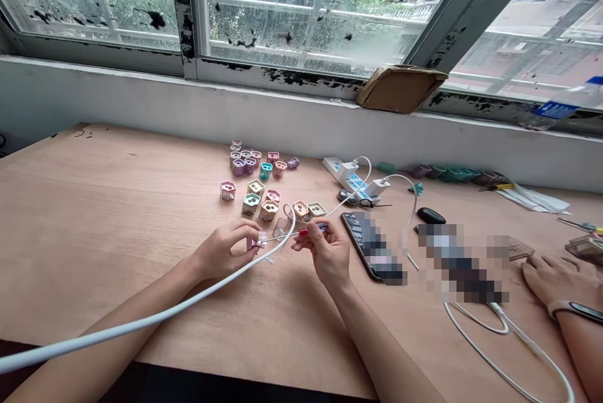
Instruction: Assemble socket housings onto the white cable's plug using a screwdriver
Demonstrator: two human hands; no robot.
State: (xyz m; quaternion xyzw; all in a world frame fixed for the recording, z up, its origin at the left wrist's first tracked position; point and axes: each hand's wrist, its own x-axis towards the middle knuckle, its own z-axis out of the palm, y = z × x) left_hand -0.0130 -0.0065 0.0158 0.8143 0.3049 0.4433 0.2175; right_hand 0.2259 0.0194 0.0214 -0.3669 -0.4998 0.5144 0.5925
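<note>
My left hand (230,245) pinches a small pink pencil sharpener (255,240) with a see-through body. In my right hand (326,252) is a screwdriver (304,232) with a red and dark handle, its thin shaft pointing left. The tip reaches the sharpener; exactly where it touches is too small to tell. Just behind, a clear sharpener case (281,227) lies on the table. Several two-hole sharpeners stand beyond my hands, among them a green one (251,203), an orange one (269,209) and a teal one (266,170).
A thick white cable (188,299) crosses in front of my left arm. Right of my hands lie a phone (367,246), a power strip (351,178) with chargers, and a black case (431,215). Another person's hand (560,280) rests at far right. Several dark sharpener pieces (455,174) line the wall.
</note>
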